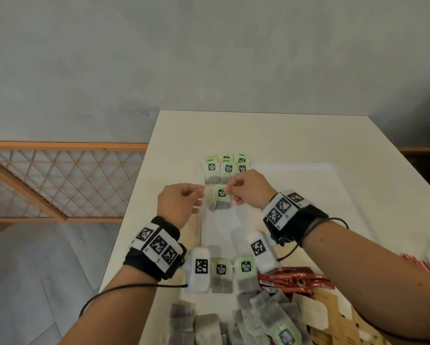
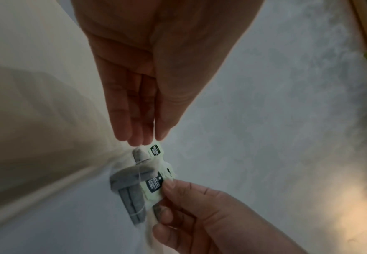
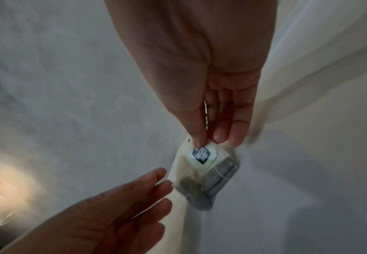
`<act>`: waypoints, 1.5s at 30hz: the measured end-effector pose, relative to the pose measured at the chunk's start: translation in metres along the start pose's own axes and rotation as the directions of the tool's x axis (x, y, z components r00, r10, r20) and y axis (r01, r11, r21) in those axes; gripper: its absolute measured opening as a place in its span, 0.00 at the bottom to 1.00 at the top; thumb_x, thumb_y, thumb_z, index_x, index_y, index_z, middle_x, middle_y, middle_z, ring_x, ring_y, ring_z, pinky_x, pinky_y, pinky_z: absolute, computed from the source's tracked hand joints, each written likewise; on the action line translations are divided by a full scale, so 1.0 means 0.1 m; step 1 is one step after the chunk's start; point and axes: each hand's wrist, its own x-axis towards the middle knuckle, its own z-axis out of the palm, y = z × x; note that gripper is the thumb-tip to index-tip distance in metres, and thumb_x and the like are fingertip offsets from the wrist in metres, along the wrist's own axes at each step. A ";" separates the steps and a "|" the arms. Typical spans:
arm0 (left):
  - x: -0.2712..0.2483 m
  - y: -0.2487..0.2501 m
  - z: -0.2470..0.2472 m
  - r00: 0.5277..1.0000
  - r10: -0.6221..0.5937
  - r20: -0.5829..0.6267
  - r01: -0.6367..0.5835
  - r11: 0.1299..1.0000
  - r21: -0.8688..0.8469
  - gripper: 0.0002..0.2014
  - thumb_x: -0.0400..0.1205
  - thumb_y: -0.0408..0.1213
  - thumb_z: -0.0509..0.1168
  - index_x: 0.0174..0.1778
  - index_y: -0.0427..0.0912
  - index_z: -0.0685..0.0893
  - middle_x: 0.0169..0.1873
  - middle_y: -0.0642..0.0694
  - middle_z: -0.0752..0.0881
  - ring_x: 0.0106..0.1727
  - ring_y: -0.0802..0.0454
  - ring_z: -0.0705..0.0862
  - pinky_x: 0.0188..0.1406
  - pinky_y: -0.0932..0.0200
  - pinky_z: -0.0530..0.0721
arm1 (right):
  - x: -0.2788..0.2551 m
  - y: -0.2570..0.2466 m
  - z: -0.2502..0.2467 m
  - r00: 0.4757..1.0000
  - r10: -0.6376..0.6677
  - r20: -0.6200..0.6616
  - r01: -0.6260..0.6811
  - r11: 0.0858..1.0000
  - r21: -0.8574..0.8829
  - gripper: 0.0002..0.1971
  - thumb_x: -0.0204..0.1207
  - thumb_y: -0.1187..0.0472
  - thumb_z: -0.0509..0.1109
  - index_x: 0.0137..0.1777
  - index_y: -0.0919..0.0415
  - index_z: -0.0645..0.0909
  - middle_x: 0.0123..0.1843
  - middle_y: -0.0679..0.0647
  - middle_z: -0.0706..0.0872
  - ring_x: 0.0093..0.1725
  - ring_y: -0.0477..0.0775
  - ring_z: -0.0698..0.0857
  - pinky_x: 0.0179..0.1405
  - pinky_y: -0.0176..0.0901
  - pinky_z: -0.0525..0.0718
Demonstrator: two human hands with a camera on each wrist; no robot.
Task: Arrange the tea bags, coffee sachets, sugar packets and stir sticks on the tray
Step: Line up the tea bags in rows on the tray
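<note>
A tea bag [image 1: 221,199] with a green tag hangs just above the left part of the white tray [image 1: 296,195]. My right hand [image 1: 230,189] pinches its tag between thumb and fingers, as the right wrist view shows at the tea bag [image 3: 208,175] under my right hand [image 3: 211,141]. My left hand [image 1: 200,197] is beside the bag's left edge with straight fingers [image 3: 156,185] and holds nothing. In the left wrist view my left hand [image 2: 143,139] hovers over the tea bag [image 2: 130,185]. Several tea bags [image 1: 225,168] lie in rows at the tray's far left.
Two more tea bags [image 1: 221,272] lie at the tray's near end. A loose pile of tea bags [image 1: 258,319], red coffee sachets [image 1: 291,280] and brown packets [image 1: 333,314] crowd the table's near edge. A wooden lattice railing [image 1: 59,183] runs left of the table.
</note>
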 end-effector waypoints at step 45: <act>-0.10 0.15 0.50 0.982 0.113 0.149 -0.177 0.814 0.553 0.08 0.81 0.48 0.65 0.53 0.52 0.83 0.46 0.54 0.89 0.50 0.51 0.86 0.52 0.50 0.85 | -0.34 0.24 0.03 0.993 -0.111 -0.048 0.117 0.982 0.149 0.09 0.86 0.61 0.61 0.51 0.65 0.81 0.44 0.55 0.91 0.33 0.46 0.88 0.38 0.40 0.86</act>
